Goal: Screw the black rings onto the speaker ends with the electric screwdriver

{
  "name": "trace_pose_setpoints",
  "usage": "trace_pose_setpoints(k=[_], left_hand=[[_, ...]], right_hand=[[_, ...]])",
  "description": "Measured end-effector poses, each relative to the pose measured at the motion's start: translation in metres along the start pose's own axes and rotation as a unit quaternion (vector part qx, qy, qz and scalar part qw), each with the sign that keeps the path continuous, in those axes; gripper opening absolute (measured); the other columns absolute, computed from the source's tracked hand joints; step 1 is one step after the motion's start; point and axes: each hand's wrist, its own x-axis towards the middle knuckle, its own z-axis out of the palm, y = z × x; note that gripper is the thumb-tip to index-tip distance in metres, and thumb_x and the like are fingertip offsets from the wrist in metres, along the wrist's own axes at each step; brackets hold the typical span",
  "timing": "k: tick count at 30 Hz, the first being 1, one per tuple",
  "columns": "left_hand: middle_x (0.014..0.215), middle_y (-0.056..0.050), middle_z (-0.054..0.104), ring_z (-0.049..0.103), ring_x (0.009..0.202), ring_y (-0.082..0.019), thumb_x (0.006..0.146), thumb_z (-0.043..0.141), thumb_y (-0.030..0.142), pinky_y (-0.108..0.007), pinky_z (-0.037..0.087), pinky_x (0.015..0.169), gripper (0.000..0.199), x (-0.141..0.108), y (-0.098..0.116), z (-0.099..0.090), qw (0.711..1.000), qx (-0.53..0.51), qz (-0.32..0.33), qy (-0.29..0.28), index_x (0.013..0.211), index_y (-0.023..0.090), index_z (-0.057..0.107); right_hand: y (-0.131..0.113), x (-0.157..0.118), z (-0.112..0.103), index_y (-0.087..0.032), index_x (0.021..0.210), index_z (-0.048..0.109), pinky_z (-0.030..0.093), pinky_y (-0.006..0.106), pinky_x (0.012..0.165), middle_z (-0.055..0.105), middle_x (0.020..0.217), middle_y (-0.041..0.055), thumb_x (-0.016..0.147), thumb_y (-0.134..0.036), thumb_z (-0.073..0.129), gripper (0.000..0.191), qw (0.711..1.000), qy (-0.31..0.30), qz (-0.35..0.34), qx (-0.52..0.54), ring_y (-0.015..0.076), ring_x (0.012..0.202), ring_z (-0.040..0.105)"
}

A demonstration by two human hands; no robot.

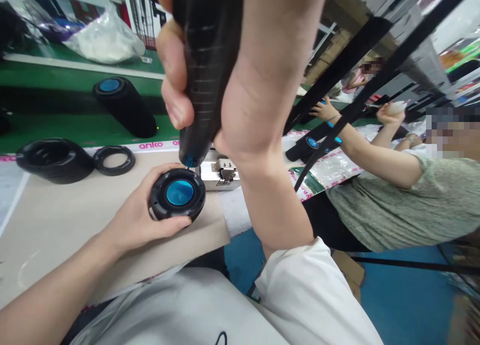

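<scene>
Black speaker (177,212), metallic blue disc (180,192); black screwdriver (208,75).

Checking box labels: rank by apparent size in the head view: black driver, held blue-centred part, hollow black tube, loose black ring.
1. Black driver, enlarged by closeness to the camera
2. Hollow black tube and blue-centred part: too alike to rank
3. Loose black ring

Black screwdriver (210,75) tip-down at blue-centred speaker (179,193)
</scene>
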Motion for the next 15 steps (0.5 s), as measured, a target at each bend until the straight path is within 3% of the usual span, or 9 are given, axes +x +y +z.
trace_pose_setpoints(k=[4,9,15], left_hand=[[0.132,-0.008,0.073,0.076,0.119,-0.031,0.082,0.089,0.051,-0.041,0.065,0.102,0.077,0.002,0.000,-0.001,1.000,0.006,-0.009,0.003,0.147,0.027,0.056],[0.129,-0.007,0.076,0.078,0.114,-0.030,0.081,0.089,0.054,-0.039,0.066,0.097,0.077,0.002,0.001,-0.001,1.000,0.018,0.008,-0.001,0.145,0.028,0.055],[0.134,-0.008,0.075,0.076,0.120,-0.032,0.081,0.090,0.056,-0.041,0.064,0.103,0.078,0.001,-0.001,-0.002,1.000,0.011,0.005,0.005,0.146,0.027,0.057]], right_hand=[[0.008,0.004,0.003,-0.026,0.084,0.041,0.043,0.012,0.043,0.043,0.062,-0.0090,0.106,-0.071,0.027,0.052,0.999,-0.028,-0.019,-0.023,0.0029,0.049,0.045],[0.014,0.003,0.007,-0.028,0.081,0.035,0.035,0.020,0.039,0.043,0.052,-0.0090,0.103,-0.080,0.008,0.063,0.999,-0.040,-0.004,-0.010,0.0059,0.041,0.040],[0.002,0.003,0.000,-0.029,0.079,0.032,0.039,0.022,0.039,0.044,0.052,-0.0076,0.098,-0.086,0.019,0.061,0.997,-0.059,-0.012,-0.051,0.0074,0.041,0.042]])
